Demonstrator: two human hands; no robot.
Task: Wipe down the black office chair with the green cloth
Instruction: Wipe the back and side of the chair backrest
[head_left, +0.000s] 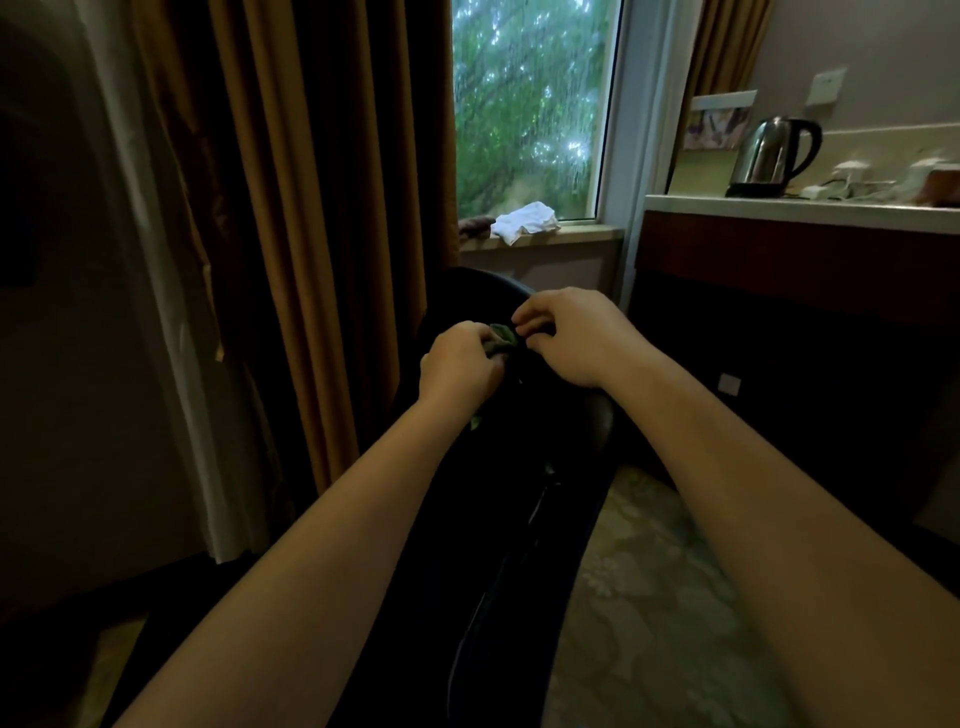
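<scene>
Both of your arms are bare, the long left forearm and the long right forearm uncovered along the whole length in view. Your left hand and right hand are bare too, and the dim light shows knuckles and fingertips only as soft shapes.

cam: head-worn | faces: forward, downward | range: seemingly close above chair | single view

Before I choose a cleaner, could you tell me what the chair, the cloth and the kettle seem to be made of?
Chair: probably leather or vinyl, black, with a dull sheen on its edge.
Cloth: soft green fabric, bunched in the left hand.
Kettle: polished steel body with reflections; black handle, likely plastic.
</scene>
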